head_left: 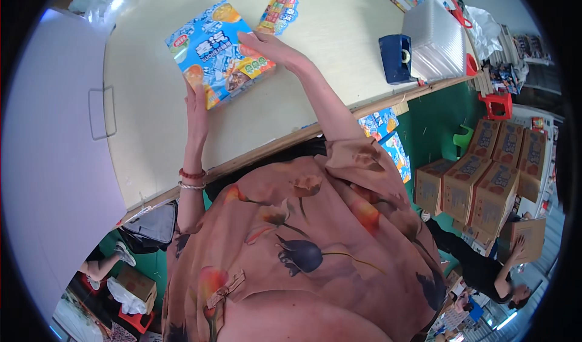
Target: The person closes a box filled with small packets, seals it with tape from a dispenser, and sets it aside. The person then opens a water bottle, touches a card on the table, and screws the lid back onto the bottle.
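Between my hands is a blue printed carton [215, 45] with pictures of fruit and orange patches, tilted over the pale table. My right hand [273, 48] grips its right edge, with the thumb side lying over the printed face. At the lower left corner my left hand [195, 99] presses its fingers along the carton's side; part of those fingers is hidden by the carton. Just beyond the right hand, a small colourful printed card [279, 13] with a wavy outline lies on the table [151, 136].
A dark blue tape dispenser [395, 60] and stacked clear plastic trays [431, 39] stand near the table's right edge. More blue cartons [388, 139] sit below that edge. Brown shipping boxes [494, 187] are piled on the green floor, where another person [479, 269] handles a box.
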`<action>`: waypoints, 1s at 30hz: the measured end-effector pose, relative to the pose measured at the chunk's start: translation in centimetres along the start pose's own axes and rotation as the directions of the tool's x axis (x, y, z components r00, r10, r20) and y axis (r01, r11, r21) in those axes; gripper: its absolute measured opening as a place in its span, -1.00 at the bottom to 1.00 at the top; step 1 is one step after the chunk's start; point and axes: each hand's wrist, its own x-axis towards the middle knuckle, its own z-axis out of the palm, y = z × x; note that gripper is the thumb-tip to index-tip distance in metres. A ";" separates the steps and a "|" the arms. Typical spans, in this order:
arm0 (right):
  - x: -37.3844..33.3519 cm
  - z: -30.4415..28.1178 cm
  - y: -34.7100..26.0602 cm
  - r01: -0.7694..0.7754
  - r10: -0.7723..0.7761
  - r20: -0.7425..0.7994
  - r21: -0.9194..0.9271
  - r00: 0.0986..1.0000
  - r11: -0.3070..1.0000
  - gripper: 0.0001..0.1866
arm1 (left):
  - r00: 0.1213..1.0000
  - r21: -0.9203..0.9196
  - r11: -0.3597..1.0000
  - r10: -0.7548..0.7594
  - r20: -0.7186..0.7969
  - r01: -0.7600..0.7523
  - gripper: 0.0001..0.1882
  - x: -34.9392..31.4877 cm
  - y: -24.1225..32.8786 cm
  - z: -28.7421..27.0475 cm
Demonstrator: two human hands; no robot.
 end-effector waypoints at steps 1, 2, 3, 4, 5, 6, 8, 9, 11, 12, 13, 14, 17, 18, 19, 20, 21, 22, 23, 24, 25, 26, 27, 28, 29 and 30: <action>-1.0 0.6 -0.8 -0.023 0.022 -0.016 -0.109 1.000 0.994 -0.28 | 0.996 -0.064 0.997 -0.040 0.075 0.045 -0.28 -0.3 0.2 -0.1; -1.7 0.8 -0.4 -0.035 0.033 -0.020 -0.103 0.999 0.994 -0.28 | 0.993 -0.076 0.996 -0.034 0.114 0.043 -0.27 -0.9 0.3 -0.1; -2.8 0.7 0.1 0.023 -0.023 0.005 -0.011 1.000 1.000 -0.27 | 0.989 -0.063 0.998 -0.008 0.150 0.018 -0.27 -1.9 0.9 0.1; -3.6 0.4 0.4 0.086 -0.088 0.023 0.078 0.996 0.993 -0.25 | 0.983 -0.043 0.999 0.026 0.179 -0.019 -0.27 -2.6 1.5 0.5; -4.8 0.1 0.6 0.075 -0.075 0.005 0.082 0.997 0.994 -0.25 | 0.978 -0.025 0.998 0.060 0.201 -0.056 -0.27 -3.8 2.2 0.6; -6.5 0.2 0.2 0.098 -0.097 -0.014 0.183 0.995 0.978 -0.24 | 0.973 -0.032 0.996 0.085 0.213 -0.080 -0.27 -4.9 3.2 0.7; -10.5 0.1 0.3 0.111 -0.099 -0.057 0.282 0.993 0.953 -0.20 | 0.964 -0.087 0.993 0.104 0.243 -0.085 -0.23 -6.7 5.7 1.0; -12.6 -0.3 0.3 0.153 -0.103 -0.155 0.364 0.983 0.919 -0.18 | 0.915 -0.173 0.972 0.209 0.345 -0.157 -0.18 -7.1 7.0 1.1; -16.9 -1.5 1.2 0.244 -0.054 -0.345 0.535 0.937 0.809 -0.11 | 0.740 -0.212 0.914 0.405 0.538 -0.346 -0.10 -6.5 11.4 1.2; -19.1 -2.1 2.3 0.297 -0.008 -0.424 0.621 0.906 0.726 -0.07 | 0.732 -0.222 0.913 0.407 0.546 -0.342 -0.10 -6.4 11.9 1.6; -21.5 -2.9 4.1 0.355 0.037 -0.508 0.651 0.861 0.671 -0.06 | 0.574 -0.225 0.869 0.466 0.673 -0.441 -0.19 -6.2 12.0 2.1; -24.4 -3.8 5.9 0.421 0.091 -0.590 0.668 0.802 0.614 -0.05 | 0.385 -0.253 0.809 0.496 0.778 -0.530 -0.27 -5.9 12.3 2.6; -36.1 -7.1 10.8 0.392 0.222 -0.779 0.513 0.586 0.764 -0.19 | 0.259 -0.342 0.703 0.599 0.758 -0.624 -0.51 -5.9 16.4 4.7; -39.1 -7.3 10.7 0.428 0.187 -0.827 0.451 0.530 0.783 -0.28 | 0.246 -0.353 0.704 0.598 0.762 -0.616 -0.51 -5.8 17.5 5.1; -43.4 -7.9 12.3 0.445 0.206 -0.885 0.396 0.417 0.803 -0.30 | 0.140 -0.585 0.672 0.702 0.698 -0.454 -0.59 -5.6 18.8 5.4; -48.1 -8.4 14.6 0.453 0.220 -0.928 0.342 0.300 0.824 -0.31 | 0.066 -0.765 0.594 0.798 0.598 -0.249 -0.66 -5.7 20.2 5.7; -52.2 -8.7 16.1 0.488 0.194 -0.938 0.318 0.287 0.813 -0.40 | 0.140 -0.854 0.519 0.843 0.519 0.041 -0.74 -6.9 22.0 6.1; -55.4 -8.4 17.3 0.522 0.167 -0.948 0.290 0.270 0.803 -0.49 | 0.214 -0.881 0.356 0.877 0.431 0.313 -0.73 -8.2 23.6 6.5; -57.2 -7.8 17.8 0.540 0.185 -0.951 0.294 0.248 0.789 -0.53 | 0.228 -0.832 0.266 0.881 0.415 0.487 -0.69 -9.0 24.8 6.4; -58.9 -6.5 18.3 0.559 0.204 -0.955 0.291 0.214 0.776 -0.57 | 0.220 -0.724 0.206 0.867 0.447 0.658 -0.65 -10.0 26.0 6.0; -60.0 -5.2 18.9 0.587 0.267 -0.951 0.305 0.153 0.750 -0.60 | 0.172 -0.557 0.178 0.838 0.519 0.811 -0.60 -10.9 27.1 5.6; -60.9 -4.0 19.8 0.615 0.332 -0.938 0.320 0.098 0.721 -0.62 | 0.125 -0.378 0.130 0.804 0.581 0.917 -0.55 -11.9 27.9 5.2; -61.6 -2.9 21.1 0.625 0.327 -0.943 0.296 0.068 0.722 -0.69 | 0.096 -0.213 0.053 0.771 0.630 0.976 -0.50 -12.7 28.9 4.5; -63.5 -1.4 23.3 0.626 0.394 -0.919 0.290 -0.031 0.724 -0.75 | 0.064 -0.050 -0.041 0.730 0.680 0.998 -0.44 -13.8 29.8 3.6; -65.2 0.2 25.5 0.600 0.435 -0.896 0.303 -0.085 0.740 -0.77 | 0.054 0.071 -0.153 0.687 0.725 0.986 -0.39 -14.7 30.7 3.0; -65.0 1.0 27.0 0.579 0.479 -0.871 0.335 -0.110 0.743 -0.79 | 0.057 0.152 -0.277 0.623 0.780 0.949 -0.34 -15.8 31.6 2.3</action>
